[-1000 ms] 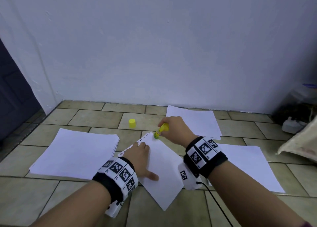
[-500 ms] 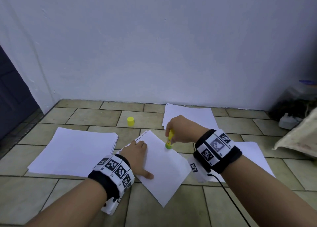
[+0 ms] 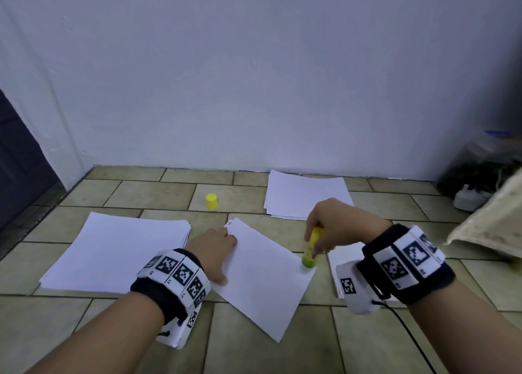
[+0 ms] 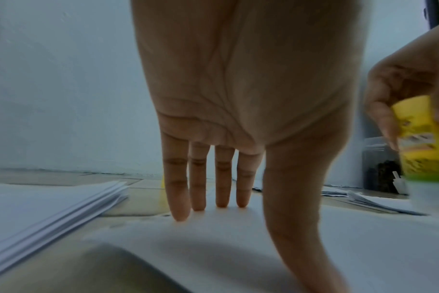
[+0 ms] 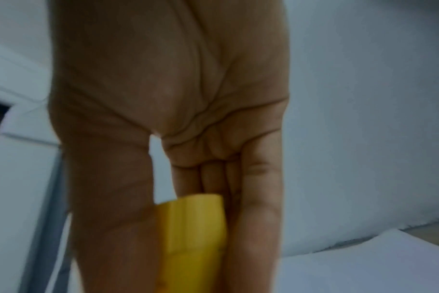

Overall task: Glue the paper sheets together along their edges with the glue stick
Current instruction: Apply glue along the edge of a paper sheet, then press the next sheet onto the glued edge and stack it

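Note:
A white paper sheet (image 3: pixel 265 277) lies tilted on the tiled floor in front of me. My left hand (image 3: pixel 214 249) presses flat on its left part, fingers straight (image 4: pixel 201 190). My right hand (image 3: pixel 330 226) grips a yellow glue stick (image 3: pixel 312 246) upright, its green tip down on the sheet's right corner. The left wrist view catches the glue stick (image 4: pixel 424 142) at the right edge, and it fills the bottom of the right wrist view (image 5: pixel 196 237) between thumb and fingers. The yellow cap (image 3: pixel 211 201) stands on the floor beyond the sheet.
A paper stack (image 3: pixel 118 252) lies to the left, another (image 3: pixel 308 195) near the wall, and more sheets (image 3: pixel 339 274) under my right wrist. A white wall rises behind. Dark clutter and a white plug (image 3: pixel 466 198) sit at the right, with a pale cloth (image 3: pixel 491 221) beside them.
My right hand has drawn the glue stick along the sheet's upper right edge, from the top corner down to the right corner. The left hand has stayed pressed on the sheet.

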Motion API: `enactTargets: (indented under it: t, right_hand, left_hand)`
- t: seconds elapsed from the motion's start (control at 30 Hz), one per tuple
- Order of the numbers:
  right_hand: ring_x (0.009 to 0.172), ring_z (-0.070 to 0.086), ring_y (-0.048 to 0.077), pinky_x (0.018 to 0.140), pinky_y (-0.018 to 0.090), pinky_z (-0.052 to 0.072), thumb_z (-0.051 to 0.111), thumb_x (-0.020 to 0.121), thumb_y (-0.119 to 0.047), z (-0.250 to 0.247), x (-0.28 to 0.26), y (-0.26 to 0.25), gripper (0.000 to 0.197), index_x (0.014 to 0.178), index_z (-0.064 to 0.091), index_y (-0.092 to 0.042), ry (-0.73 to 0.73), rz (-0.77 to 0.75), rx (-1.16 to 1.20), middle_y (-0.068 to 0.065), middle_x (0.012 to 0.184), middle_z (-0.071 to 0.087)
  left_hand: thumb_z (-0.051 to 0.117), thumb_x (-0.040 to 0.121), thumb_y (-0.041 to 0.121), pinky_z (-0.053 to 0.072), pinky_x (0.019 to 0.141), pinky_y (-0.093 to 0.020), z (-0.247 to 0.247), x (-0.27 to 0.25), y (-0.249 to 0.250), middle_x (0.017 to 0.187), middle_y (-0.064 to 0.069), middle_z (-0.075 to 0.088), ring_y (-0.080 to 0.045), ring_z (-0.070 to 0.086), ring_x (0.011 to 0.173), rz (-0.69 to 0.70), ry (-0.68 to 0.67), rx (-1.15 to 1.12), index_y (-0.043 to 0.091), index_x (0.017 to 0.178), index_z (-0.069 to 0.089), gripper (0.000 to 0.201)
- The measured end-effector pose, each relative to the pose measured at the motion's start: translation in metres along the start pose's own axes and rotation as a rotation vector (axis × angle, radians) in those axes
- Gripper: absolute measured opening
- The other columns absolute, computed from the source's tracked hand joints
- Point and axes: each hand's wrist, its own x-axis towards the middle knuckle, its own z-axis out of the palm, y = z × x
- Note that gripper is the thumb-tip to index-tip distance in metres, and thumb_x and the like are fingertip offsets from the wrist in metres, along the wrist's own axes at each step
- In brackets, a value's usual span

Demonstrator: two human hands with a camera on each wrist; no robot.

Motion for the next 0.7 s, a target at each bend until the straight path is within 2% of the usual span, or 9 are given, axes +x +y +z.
enactTargets:
  t: [0.1, 0.17, 0.23, 0.33, 0.4, 0.43, 0.53, 0.63, 0.7]
  right_hand:
    - [0.056, 0.068, 0.015, 0.065, 0.026, 0.056, 0.074, 0.077, -0.014, -0.014, 0.003, 0.014, 0.013, 0.078, 0.065, -0.005, 0.278, 0.055, 0.541, 0.007, 0.067, 0.068]
    - [0.053, 0.067, 0.020, 0.058, 0.027, 0.058, 0.062, 0.088, -0.010, -0.016, 0.011, 0.018, 0.015, 0.076, 0.059, -0.001, 0.415, 0.047, 1.018, 0.016, 0.068, 0.063]
    - [0.048, 0.063, 0.017, 0.047, 0.022, 0.053, 0.052, 0.094, -0.013, -0.013, 0.024, 0.020, 0.017, 0.090, 0.058, 0.003, 0.372, 0.028, 1.403, 0.016, 0.066, 0.060]
    - [0.054, 0.061, 0.015, 0.050, 0.022, 0.052, 0.049, 0.096, -0.022, 0.001, 0.045, 0.017, 0.021, 0.099, 0.060, -0.005, 0.125, -0.015, 1.738, 0.012, 0.077, 0.070]
    - [0.061, 0.059, 0.015, 0.056, 0.023, 0.051, 0.051, 0.095, -0.020, 0.012, 0.059, 0.008, 0.018, 0.098, 0.062, -0.007, 0.054, -0.051, 1.725, 0.009, 0.091, 0.072]
    - [0.063, 0.059, 0.015, 0.059, 0.023, 0.051, 0.052, 0.094, -0.017, 0.018, 0.067, 0.000, 0.015, 0.096, 0.062, -0.006, 0.060, -0.053, 1.668, 0.009, 0.093, 0.071]
    - [0.062, 0.063, 0.014, 0.063, 0.022, 0.053, 0.062, 0.087, -0.005, 0.030, 0.094, -0.024, 0.004, 0.084, 0.062, -0.008, 0.173, -0.016, 1.364, 0.008, 0.085, 0.066]
    - [0.066, 0.058, 0.015, 0.061, 0.020, 0.050, 0.074, 0.075, -0.005, 0.038, 0.118, -0.043, 0.023, 0.070, 0.055, -0.016, 0.354, 0.010, 0.903, 0.001, 0.072, 0.059]
    - [0.066, 0.050, 0.011, 0.053, 0.014, 0.036, 0.076, 0.073, -0.009, 0.040, 0.128, -0.057, 0.034, 0.063, 0.046, -0.021, 0.400, -0.008, 0.646, -0.006, 0.064, 0.049]
  left_hand:
    - [0.075, 0.073, 0.052, 0.039, 0.104, -0.037, 0.003, -0.003, -0.002, 0.139, -0.001, 0.033, -0.019, 0.032, 0.131, -0.018, 0.017, -0.045, 0.020, 0.142, 0.030, 0.089]
    - [0.074, 0.068, 0.061, 0.040, 0.102, -0.038, 0.008, -0.004, -0.002, 0.136, -0.001, 0.033, -0.019, 0.029, 0.131, -0.029, 0.039, -0.069, 0.021, 0.140, 0.031, 0.093]
    - [0.069, 0.070, 0.066, 0.040, 0.102, -0.038, 0.011, -0.005, 0.001, 0.134, -0.002, 0.033, -0.021, 0.028, 0.129, -0.047, 0.056, -0.093, 0.020, 0.139, 0.031, 0.091]
    - [0.052, 0.090, 0.055, 0.037, 0.103, -0.037, 0.008, -0.006, 0.002, 0.136, -0.005, 0.036, -0.025, 0.034, 0.125, -0.067, 0.068, -0.104, 0.018, 0.139, 0.035, 0.064]
    - [0.048, 0.097, 0.038, 0.036, 0.104, -0.034, 0.003, -0.006, -0.002, 0.138, -0.006, 0.036, -0.026, 0.036, 0.126, -0.036, 0.044, -0.087, 0.018, 0.143, 0.035, 0.051]
    - [0.051, 0.097, 0.032, 0.036, 0.103, -0.034, 0.002, -0.007, -0.006, 0.140, -0.005, 0.035, -0.025, 0.035, 0.127, -0.016, 0.022, -0.097, 0.019, 0.145, 0.033, 0.053]
    - [0.061, 0.090, 0.028, 0.039, 0.103, -0.035, -0.001, -0.008, -0.013, 0.141, -0.002, 0.032, -0.023, 0.031, 0.129, 0.009, -0.031, -0.124, 0.020, 0.148, 0.029, 0.066]
    - [0.064, 0.088, 0.029, 0.040, 0.102, -0.039, -0.001, -0.008, -0.011, 0.138, -0.003, 0.033, -0.026, 0.031, 0.127, 0.010, -0.031, -0.096, 0.017, 0.144, 0.033, 0.065]
    - [0.064, 0.088, 0.029, 0.039, 0.102, -0.039, -0.001, -0.008, -0.010, 0.138, -0.004, 0.034, -0.026, 0.031, 0.126, 0.011, -0.020, -0.088, 0.016, 0.143, 0.034, 0.064]
